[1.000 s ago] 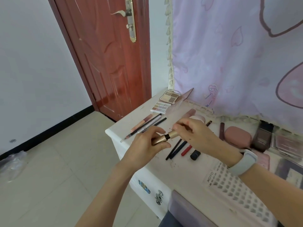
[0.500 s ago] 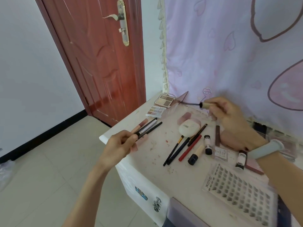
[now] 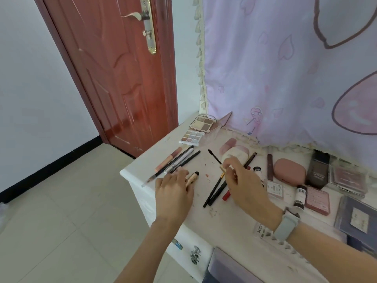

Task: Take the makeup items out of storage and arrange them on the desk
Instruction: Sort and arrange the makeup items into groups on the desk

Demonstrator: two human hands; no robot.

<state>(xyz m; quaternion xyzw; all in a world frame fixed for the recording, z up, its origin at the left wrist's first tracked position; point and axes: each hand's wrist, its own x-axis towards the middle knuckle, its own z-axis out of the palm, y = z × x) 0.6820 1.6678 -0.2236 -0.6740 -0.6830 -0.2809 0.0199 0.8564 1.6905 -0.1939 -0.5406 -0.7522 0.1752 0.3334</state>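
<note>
We're in a home here — a bedroom corner by the look of it. A reddish-brown wooden door (image 3: 114,74) with a brass handle plate (image 3: 150,27) stands shut against plain white walls, black skirting running along pale floor tiles (image 3: 61,211). A lilac curtain (image 3: 285,68) printed with hearts and a cartoon figure, tasselled trim down its edge, hangs behind a white desk (image 3: 140,170) with decorative drawer knobs (image 3: 194,256). And that desk is spread with cosmetics — eyeshadow palettes (image 3: 201,127), pencils (image 3: 177,162), a pink compact (image 3: 289,174), small tubes — a personal vanity set-up, plainly domestic.
</note>
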